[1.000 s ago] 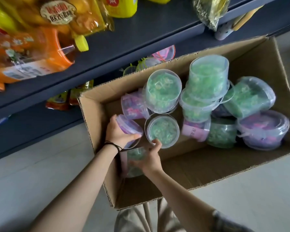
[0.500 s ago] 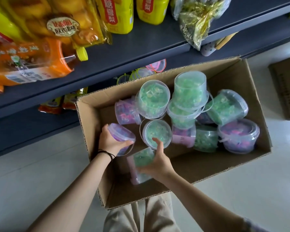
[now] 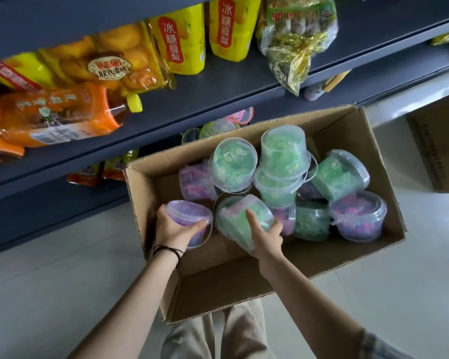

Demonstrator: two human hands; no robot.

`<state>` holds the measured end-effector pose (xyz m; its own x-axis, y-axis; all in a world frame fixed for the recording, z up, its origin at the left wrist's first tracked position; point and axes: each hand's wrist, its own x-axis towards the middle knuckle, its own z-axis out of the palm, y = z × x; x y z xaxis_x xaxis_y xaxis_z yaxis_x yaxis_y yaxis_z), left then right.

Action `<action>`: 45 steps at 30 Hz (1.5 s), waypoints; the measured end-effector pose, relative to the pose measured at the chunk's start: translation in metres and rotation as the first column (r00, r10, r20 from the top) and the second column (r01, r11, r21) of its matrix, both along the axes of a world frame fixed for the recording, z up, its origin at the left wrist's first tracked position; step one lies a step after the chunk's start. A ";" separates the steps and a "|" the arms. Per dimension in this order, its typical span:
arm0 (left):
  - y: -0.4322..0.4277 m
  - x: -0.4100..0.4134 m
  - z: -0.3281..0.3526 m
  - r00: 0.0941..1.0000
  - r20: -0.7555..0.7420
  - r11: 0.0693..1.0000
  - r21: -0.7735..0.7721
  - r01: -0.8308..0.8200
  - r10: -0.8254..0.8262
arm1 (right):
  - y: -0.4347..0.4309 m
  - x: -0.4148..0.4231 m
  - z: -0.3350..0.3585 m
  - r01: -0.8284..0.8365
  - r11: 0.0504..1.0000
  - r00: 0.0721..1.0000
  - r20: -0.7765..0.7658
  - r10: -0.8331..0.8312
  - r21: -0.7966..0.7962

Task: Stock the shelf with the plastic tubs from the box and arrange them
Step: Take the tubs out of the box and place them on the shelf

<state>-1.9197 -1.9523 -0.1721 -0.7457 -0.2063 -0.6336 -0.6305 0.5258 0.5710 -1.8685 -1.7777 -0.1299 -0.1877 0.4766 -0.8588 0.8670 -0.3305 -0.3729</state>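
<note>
Your left hand [image 3: 175, 230] is curled round a clear plastic tub of purple pieces [image 3: 184, 212], thumb over the lid rim and fingers under the wall. It sits at the left end of the open brown cardboard box [image 3: 322, 257]. Your right hand [image 3: 267, 238] wraps a clear plastic tub of green pieces [image 3: 240, 216] that lies tilted on its side, with your index finger stretched along its wall. Both tubs are inside the box, just beside each other, not yet on the shelf.

To do this lift well, bring both straight up before you swing them, so that neither clips the box wall or the heap of other green and purple tubs [image 3: 283, 151] leaning on one another behind. Turn the green tub upright as it rises, and keep a finger on each lid, since these press-on lids may pop. The likely place is the lower level of the dark blue-grey metal shelf [image 3: 205, 99], where clear tubs with pink and yellow rims [image 3: 240, 116] show behind the box.

On the upper level, the tall yellow packs [image 3: 179, 40] carry red labels reading 冰糖雪梨. The clear bag of golden pastries [image 3: 114, 63] bears an oval label that seems to read 欧式蛋糕, though it is small. The print on the orange spouted pouch [image 3: 57, 112] is too blurred to read.
</note>
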 end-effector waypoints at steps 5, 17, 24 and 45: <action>0.004 0.005 0.004 1.000 0.027 0.999 0.037 -0.013 0.012 | -0.006 0.003 -0.001 0.081 0.980 0.993 -0.064 -0.094 -0.180; 0.002 0.006 -0.001 0.998 0.037 0.990 0.127 -0.061 0.057 | 0.049 0.006 -0.004 -0.872 -0.159 -0.050 0.240 0.970 0.463; -0.001 0.012 0.003 0.999 -0.008 0.987 0.157 -0.038 0.039 | 0.041 -0.012 -0.015 -0.790 -0.175 -0.064 0.204 0.977 0.587; -0.028 0.025 0.244 0.800 -0.302 0.820 0.440 -0.366 0.519 | 0.014 -0.047 0.211 -0.587 0.675 0.497 -0.460 0.736 0.447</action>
<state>-1.8942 -1.9804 0.0714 -0.8227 -0.4029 -0.4010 -0.4245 -0.0338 0.9048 -1.9156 -1.7636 0.0807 -0.9221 0.1426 -0.3597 0.3862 0.3973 -0.8325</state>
